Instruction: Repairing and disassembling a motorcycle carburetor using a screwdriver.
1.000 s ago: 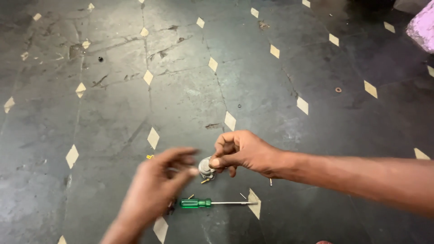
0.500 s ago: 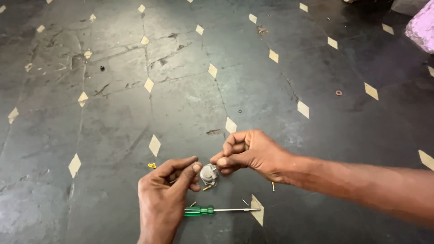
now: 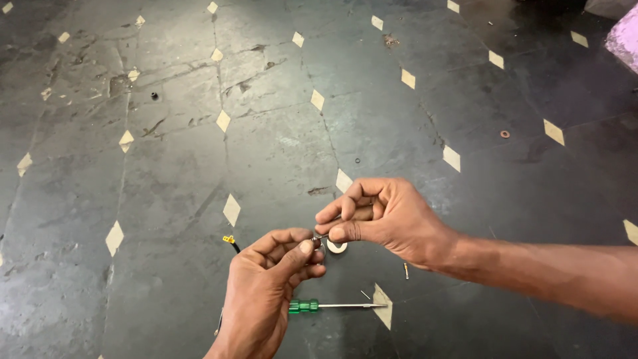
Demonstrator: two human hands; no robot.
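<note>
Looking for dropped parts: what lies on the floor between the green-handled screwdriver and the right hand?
In the head view, a small loose screw lies between the screwdriver and right hand.

Even, fairly dim light falls on the dark stone floor point(image 3: 166, 199) — a dull sheen near the middle, no harsh glare. Shadows are soft. The frame is sharp, edges slightly stretched — top right corner overexposed.
</note>
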